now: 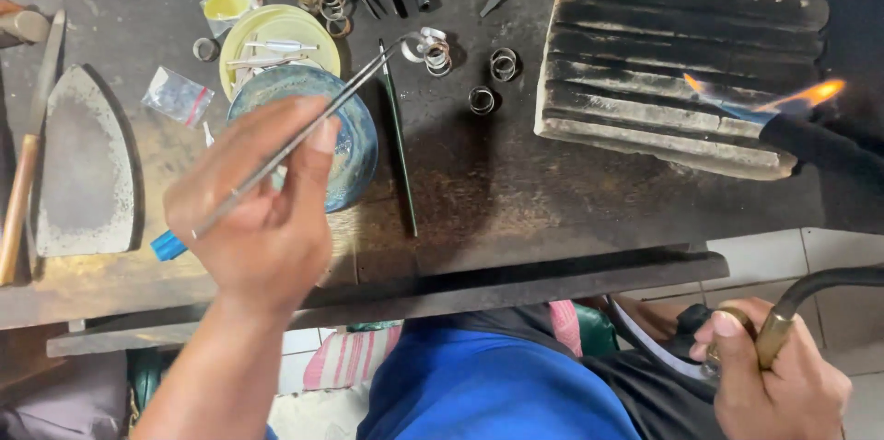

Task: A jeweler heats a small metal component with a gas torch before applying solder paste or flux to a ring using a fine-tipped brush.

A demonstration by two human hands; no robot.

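Tweezers, long and thin, lay in our left hand with their long axis running diagonally, from the lower end near the palm up and to the right, the tips pointing toward a small cluster of silver rings on the dark workbench. We took that bench as our landmark. Largest on it was the charred, ridged soldering block at its right end. At the bench's left end lay a flat, iron-shaped metal plate. Near the middle stood a blue-green bowl, with a pale yellow dish touching it on the far side. Two separate ring bands sat between the bowl and the block.

Our left hand hovered over the bowl, wrist bent, fingers closed in a pinch on the tweezers between thumb and forefinger. Our right hand was below the bench's front edge, at the right, wrapped around the brass handle of a torch. The torch's black nozzle reached over the block's right edge, pointing left, an orange and blue flame burning at its tip.
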